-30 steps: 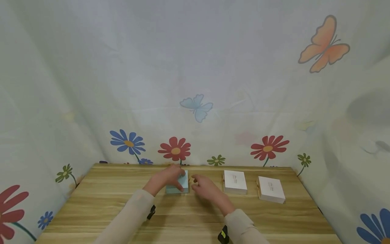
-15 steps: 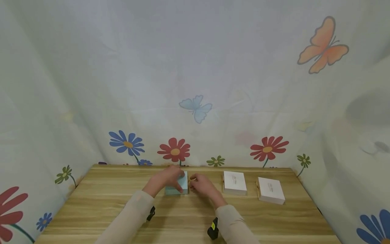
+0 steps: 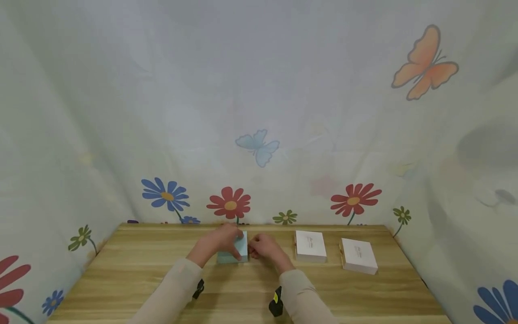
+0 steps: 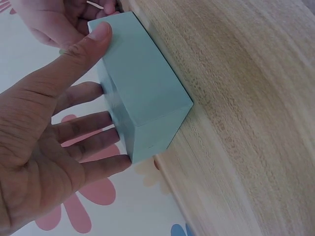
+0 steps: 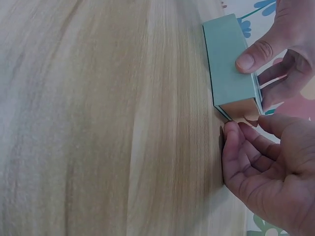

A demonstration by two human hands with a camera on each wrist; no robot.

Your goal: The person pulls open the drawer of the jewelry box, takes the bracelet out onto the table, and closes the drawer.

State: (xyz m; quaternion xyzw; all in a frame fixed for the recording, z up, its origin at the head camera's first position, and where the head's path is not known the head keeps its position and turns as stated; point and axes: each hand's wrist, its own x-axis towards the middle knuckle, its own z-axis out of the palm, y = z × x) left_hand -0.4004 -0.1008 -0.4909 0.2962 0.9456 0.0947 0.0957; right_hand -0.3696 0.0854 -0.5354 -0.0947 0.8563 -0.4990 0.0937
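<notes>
Left hand (image 3: pixel 220 239) grips the teal box (image 5: pixel 230 61), thumb on its near side; box rests on the wooden table (image 3: pixel 141 274), left of two white boxes (image 3: pixel 310 246). Right hand (image 3: pixel 265 247), fingers curled, is at the box's gold-brown end (image 5: pixel 238 109); whether it pinches anything cannot be told.

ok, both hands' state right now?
Left hand: holding the teal box.
Right hand: curled at the box's end; can't tell if it's pinching anything.

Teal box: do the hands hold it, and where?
Left hand holds the teal box: thumb on near side, fingers at far edge. Right hand is at its right end; grip unclear.
</notes>
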